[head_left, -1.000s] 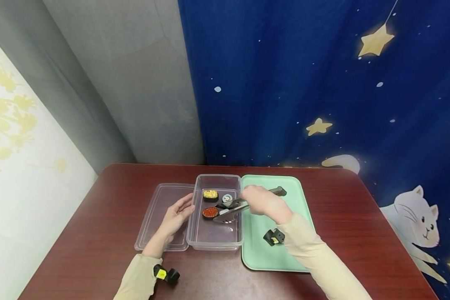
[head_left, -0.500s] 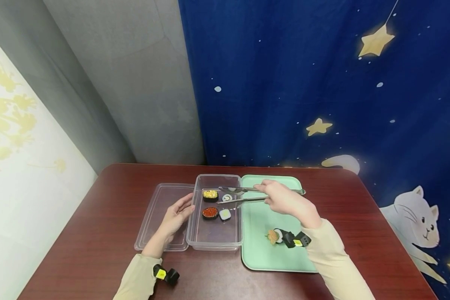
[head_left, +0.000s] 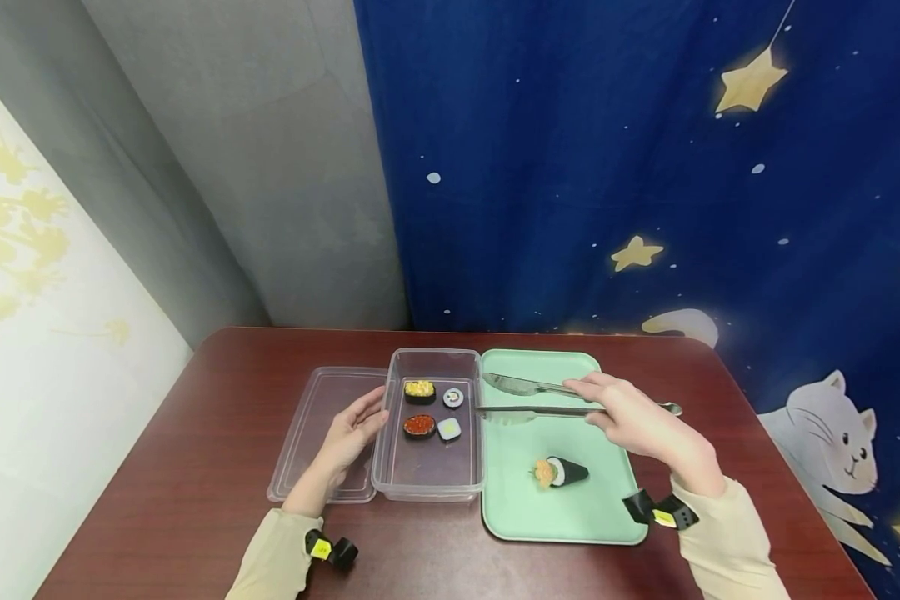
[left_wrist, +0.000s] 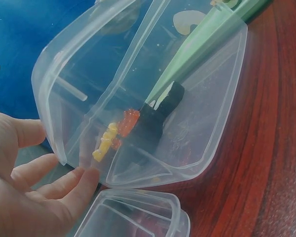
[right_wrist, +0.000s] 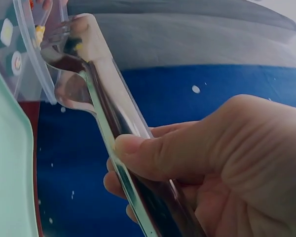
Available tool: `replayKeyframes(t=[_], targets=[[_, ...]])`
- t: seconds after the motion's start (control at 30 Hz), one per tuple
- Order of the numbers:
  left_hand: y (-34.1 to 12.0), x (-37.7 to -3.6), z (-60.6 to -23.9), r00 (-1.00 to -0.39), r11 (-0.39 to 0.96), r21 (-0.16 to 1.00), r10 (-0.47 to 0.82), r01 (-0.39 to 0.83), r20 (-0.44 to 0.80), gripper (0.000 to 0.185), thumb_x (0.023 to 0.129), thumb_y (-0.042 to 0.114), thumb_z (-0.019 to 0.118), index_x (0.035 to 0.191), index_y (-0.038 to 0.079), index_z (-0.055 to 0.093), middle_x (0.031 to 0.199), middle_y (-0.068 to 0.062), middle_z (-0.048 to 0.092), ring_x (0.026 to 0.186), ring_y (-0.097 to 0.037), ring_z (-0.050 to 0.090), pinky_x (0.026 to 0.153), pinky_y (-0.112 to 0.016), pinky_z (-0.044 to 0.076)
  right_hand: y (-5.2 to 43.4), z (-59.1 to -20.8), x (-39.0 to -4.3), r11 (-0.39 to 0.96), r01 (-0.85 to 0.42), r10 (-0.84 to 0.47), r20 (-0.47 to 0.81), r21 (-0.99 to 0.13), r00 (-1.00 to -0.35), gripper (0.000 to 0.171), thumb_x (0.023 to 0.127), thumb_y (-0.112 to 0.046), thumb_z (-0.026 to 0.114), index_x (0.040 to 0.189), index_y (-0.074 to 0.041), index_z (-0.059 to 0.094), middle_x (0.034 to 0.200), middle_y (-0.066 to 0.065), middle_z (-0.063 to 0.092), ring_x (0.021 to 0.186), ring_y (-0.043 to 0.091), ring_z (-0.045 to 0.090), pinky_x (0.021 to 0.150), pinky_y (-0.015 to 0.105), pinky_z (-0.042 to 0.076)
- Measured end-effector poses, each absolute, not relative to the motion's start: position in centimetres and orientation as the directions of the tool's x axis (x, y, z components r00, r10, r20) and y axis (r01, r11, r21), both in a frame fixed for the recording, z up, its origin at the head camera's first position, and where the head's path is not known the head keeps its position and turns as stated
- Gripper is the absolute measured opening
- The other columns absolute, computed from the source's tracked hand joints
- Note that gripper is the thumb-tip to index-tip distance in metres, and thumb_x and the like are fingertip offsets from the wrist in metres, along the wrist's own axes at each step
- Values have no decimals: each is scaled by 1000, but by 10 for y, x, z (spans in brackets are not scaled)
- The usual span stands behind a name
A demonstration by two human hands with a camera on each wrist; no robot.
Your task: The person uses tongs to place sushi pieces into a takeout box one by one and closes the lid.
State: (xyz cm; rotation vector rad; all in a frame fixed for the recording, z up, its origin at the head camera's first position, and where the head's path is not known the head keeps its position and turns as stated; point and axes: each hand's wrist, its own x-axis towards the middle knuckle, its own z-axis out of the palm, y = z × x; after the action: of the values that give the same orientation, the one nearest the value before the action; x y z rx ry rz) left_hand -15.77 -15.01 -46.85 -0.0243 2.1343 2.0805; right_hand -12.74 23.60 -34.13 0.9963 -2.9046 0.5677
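My right hand [head_left: 637, 421] grips a pair of metal tongs [head_left: 517, 385], its thumb along one arm in the right wrist view. The tongs' tips are spread apart with nothing between them, above the green tray [head_left: 521, 517]. Below them a sushi hand roll [head_left: 570, 472] with an orange topping lies on the tray. My left hand [head_left: 352, 433] touches the left wall of a clear plastic container [head_left: 429, 490] with extended fingers. Inside it are corn-topped sushi [head_left: 420, 389], red roe sushi [head_left: 419, 427], a round sushi roll [head_left: 453, 397] and a squarish sushi roll [head_left: 449, 429].
A clear lid [head_left: 311, 442] lies left of the container, partly under my left hand. Container and tray stand side by side on the dark red table [head_left: 217, 417]. Blue and grey curtains [head_left: 495, 208] hang behind the table.
My right hand and the tongs have moved right, out of the container and over the tray; the tongs have spread. The squarish roll now sits released in the container. My left hand has stayed put.
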Motion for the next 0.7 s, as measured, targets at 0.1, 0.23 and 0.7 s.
replayKeyframes(t=[0.1,0.23,0.7], targets=[[-151,-158,-470,-987,32,992,107,-119,-122,51,94,5,54,142,2,38,138,-25,44,124,-31,45,96,-32,43,247,-342,-119,717,-613,-595,166,-331,-786,46,79,8,68,123,5,56,112,14,59,94,24,59,74,35,51],[-151,-158,-471,-987,41,992,105,-118,-122,51,93,6,55,141,3,39,138,-24,44,124,-31,45,96,-32,43,261,-347,-108,705,-631,-602,196,-324,-774,48,76,10,69,122,4,57,109,9,60,85,16,57,69,30,49],[-151,-158,-472,-990,33,995,104,-94,-97,50,93,5,56,140,0,40,136,-26,45,123,-33,46,93,-27,46,308,-386,-84,717,-598,-580,169,-358,-797,49,71,9,73,117,0,60,105,4,62,93,16,60,70,28,50]])
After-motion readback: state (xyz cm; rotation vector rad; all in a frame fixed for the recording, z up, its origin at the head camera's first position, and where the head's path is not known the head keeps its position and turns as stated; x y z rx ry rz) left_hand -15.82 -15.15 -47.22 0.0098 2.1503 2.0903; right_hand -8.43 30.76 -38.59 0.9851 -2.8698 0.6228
